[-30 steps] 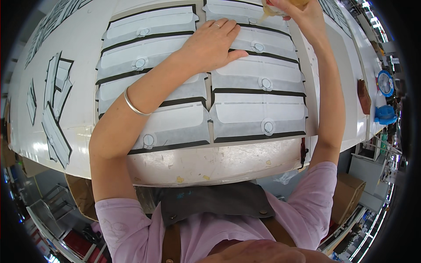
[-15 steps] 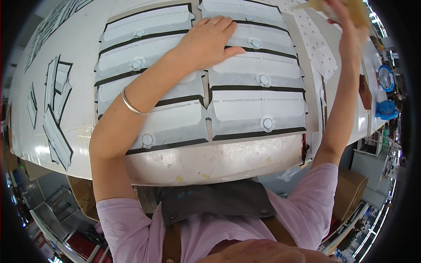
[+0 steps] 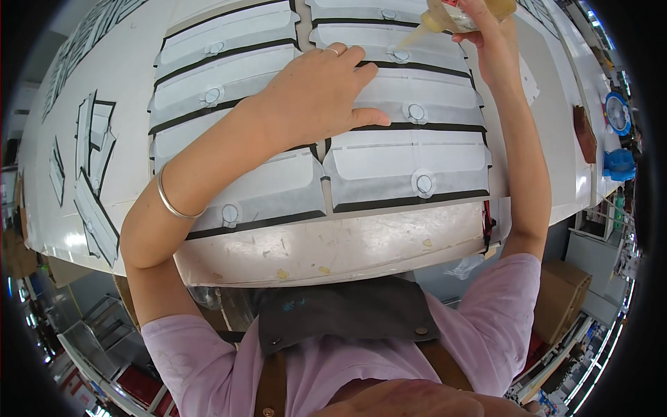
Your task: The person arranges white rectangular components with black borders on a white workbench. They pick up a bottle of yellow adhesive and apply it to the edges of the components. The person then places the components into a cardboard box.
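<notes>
White panels with black edges lie in two columns on the table, such as the near right panel (image 3: 375,170). Each visible one bears a small round disc near one long edge, like this disc (image 3: 424,183). My left hand (image 3: 313,97) rests over the middle panels, palm down, fingers apart and thumb stretched out, holding nothing. In my right hand (image 3: 492,45) is a tilted squeeze bottle (image 3: 439,19) with yellowish contents. Its narrow nozzle (image 3: 415,35) points down to the left, close to the disc (image 3: 399,55) on a far right panel; whether it touches I cannot tell.
Loose black-edged pieces (image 3: 97,212) lie at the left of the table (image 3: 278,254), with striped strips (image 3: 83,42) at its far left. A brown block (image 3: 584,134), a blue round object (image 3: 618,113) and a blue container (image 3: 618,165) stand at the right.
My right hand has brought the bottle leftward from the upper right, over the right column of panels. My left hand has shifted slightly nearer to me. A dotted sheet at the right is mostly out of sight.
</notes>
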Demonstrator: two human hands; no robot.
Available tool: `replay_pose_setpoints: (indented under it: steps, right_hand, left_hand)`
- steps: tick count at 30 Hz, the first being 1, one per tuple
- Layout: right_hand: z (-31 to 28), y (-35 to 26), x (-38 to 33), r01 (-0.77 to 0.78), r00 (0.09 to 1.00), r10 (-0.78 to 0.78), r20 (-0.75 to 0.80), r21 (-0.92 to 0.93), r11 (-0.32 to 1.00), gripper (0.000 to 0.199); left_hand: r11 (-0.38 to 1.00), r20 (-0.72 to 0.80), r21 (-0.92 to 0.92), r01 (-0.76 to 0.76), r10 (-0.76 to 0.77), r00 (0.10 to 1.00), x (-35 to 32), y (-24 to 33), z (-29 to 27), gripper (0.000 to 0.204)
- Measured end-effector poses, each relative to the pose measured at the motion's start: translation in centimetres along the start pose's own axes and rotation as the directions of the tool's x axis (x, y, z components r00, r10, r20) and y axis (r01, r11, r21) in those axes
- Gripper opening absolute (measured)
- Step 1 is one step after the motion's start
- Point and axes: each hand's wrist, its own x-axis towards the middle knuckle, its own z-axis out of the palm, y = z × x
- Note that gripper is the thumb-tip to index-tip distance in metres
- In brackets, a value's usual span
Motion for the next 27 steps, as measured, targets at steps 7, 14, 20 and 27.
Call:
replay_pose_setpoints:
  steps: [7,14,20,27]
  right_hand:
    - [0.1,0.1,0.3,0.030,0.998,-0.025,0.062,-0.071,0.997,0.044]
    - [0.3,-1.5,0.5,0.144,0.980,-0.122,0.156,-0.140,0.980,0.045]
    - [0.0,-1.0,0.4,0.186,0.968,-0.153,0.200,-0.159,0.970,0.045]
    - [-0.1,-3.7,-0.6,0.091,0.974,-0.033,0.225,-0.250,0.964,0.045]
  left_hand:
    - [1.000,-0.038,0.006,-0.003,0.003,0.999,-0.1,-0.1,0.1,0.066]
    - [1.000,-0.046,-0.011,-0.008,0.007,0.999,-0.2,-0.4,0.3,0.069]
    - [1.000,-0.048,-0.019,-0.005,0.004,0.999,-0.4,-0.2,0.3,0.069]
    - [1.000,-0.034,-0.017,0.006,-0.007,0.999,-0.5,-0.2,0.3,0.068]
